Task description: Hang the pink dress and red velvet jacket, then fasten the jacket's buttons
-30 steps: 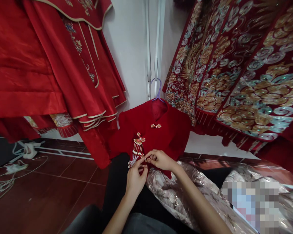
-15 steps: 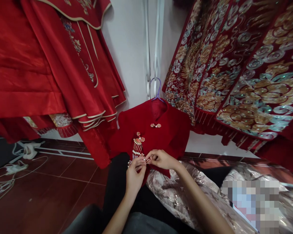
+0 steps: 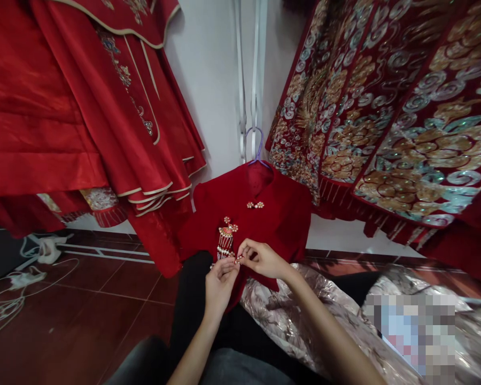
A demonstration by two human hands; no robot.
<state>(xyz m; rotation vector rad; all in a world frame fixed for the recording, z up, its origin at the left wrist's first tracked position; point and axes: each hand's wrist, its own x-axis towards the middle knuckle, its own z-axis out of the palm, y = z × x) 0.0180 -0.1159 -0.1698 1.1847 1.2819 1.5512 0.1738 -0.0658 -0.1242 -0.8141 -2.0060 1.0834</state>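
A dark red velvet top [image 3: 280,224] hangs in front of me on a purple hanger [image 3: 260,147]. My left hand [image 3: 221,280] and my right hand [image 3: 262,260] meet over its lower front. Between them the fingertips of both pinch a small beaded clasp [image 3: 238,260]; its details are partly hidden by the fingers. Just above the left hand lies a fan-shaped brooch [image 3: 226,232] with beaded tassels. Higher up, near the collar, a flower-shaped beaded clasp [image 3: 255,205] is joined across the opening.
Plain red garments with pale piping [image 3: 144,160] hang at left, and a heavily embroidered red garment [image 3: 409,133] at right. Shiny pale fabric [image 3: 296,321] covers my right leg. White cables [image 3: 16,294] and a rack bar [image 3: 104,252] are at the lower left.
My right hand has shifted slightly up and left, its fingers closer to the left fingertips. The clasp between them now shows more clearly.
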